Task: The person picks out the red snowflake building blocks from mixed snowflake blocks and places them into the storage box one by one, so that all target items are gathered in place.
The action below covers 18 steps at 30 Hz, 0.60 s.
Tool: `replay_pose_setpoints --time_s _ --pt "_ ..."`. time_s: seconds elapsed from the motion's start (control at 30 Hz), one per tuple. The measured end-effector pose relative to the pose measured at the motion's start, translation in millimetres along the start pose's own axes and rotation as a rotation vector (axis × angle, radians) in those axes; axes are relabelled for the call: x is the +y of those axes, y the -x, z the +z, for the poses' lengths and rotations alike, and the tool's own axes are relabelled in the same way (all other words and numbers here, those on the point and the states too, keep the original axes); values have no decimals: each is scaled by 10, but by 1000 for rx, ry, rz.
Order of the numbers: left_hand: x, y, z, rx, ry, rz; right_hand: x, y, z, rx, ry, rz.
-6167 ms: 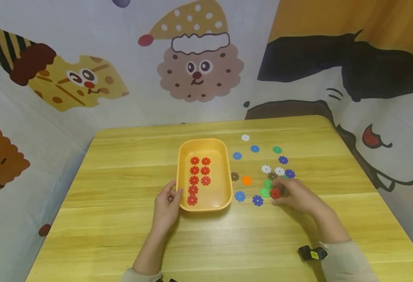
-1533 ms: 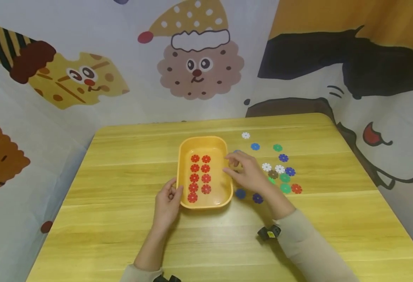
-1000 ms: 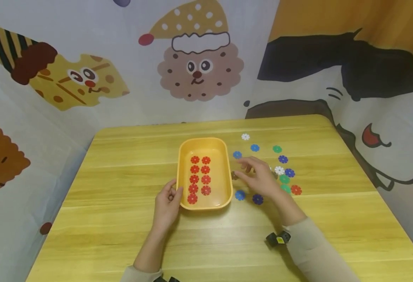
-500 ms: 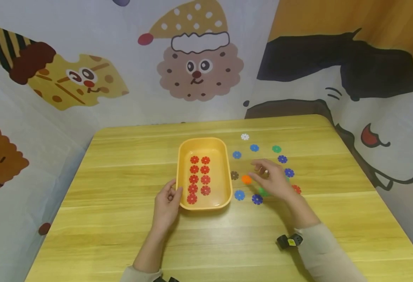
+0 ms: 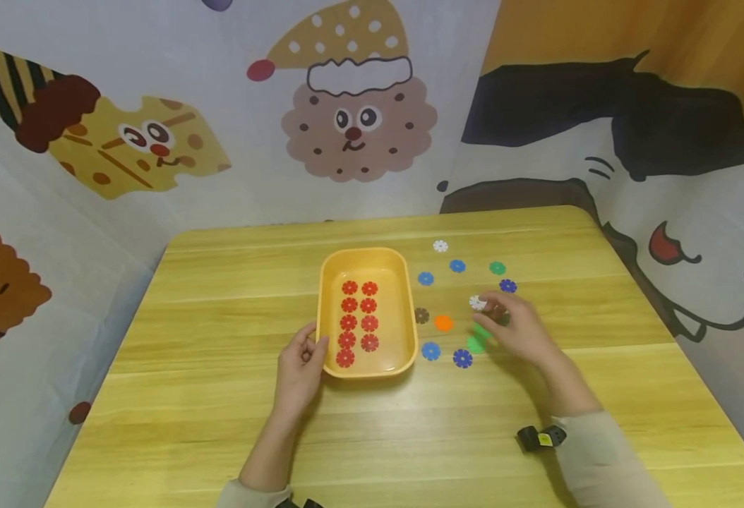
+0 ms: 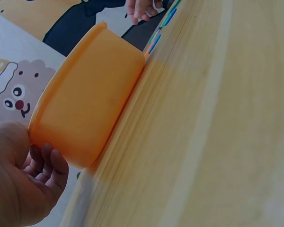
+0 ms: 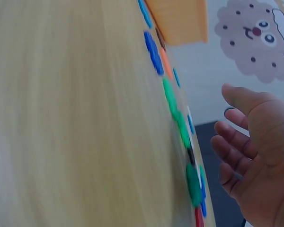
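In the head view, a yellow plastic tray [image 5: 404, 367] holds two columns of red snowflake-shaped discs [image 5: 349, 322]. My left hand [image 5: 300, 367] grips the tray's near left side; in the left wrist view the thumb lies at the rim and the fingers curl by the outer wall [image 6: 90, 94]. My right hand [image 5: 519, 328] is over the scattered discs right of the tray, hiding some of them. Its fingers are loosely bent and apart with nothing between them in the right wrist view. Near its fingertips lie a white disc [image 5: 476, 302] and green discs [image 5: 476, 343].
More snowflake discs are spread over the wooden table [image 5: 219, 395]: an orange one [image 5: 443, 323], a brown one [image 5: 421, 315], and several blue ones, among them a dark blue one [image 5: 463, 358]. A cartoon-printed cloth [image 5: 219, 204] stands behind the table.
Compared with the earliest frame, one more red disc lies in the tray's right column. My right hand has drawn back rightward from the tray to the loose discs. My left hand stays put.
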<state>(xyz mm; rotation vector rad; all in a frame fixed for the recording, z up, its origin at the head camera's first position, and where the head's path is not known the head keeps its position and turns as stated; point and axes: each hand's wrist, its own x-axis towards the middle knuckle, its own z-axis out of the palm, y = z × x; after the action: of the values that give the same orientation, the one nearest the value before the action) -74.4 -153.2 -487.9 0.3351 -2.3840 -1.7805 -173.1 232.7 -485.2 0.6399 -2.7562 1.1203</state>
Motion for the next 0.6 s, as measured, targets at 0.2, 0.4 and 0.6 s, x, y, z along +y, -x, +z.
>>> replay_pose_setpoints --time_s 0.2,0.4,0.6 --pt "111 28 3 -4 -13 -25 140 101 -121 -25 37 72" --pt "125 36 -5 -7 -13 -7 233 177 -255 -51 45 100" --pt "7 -6 -1 -7 3 -4 323 260 -386 -62 54 138"
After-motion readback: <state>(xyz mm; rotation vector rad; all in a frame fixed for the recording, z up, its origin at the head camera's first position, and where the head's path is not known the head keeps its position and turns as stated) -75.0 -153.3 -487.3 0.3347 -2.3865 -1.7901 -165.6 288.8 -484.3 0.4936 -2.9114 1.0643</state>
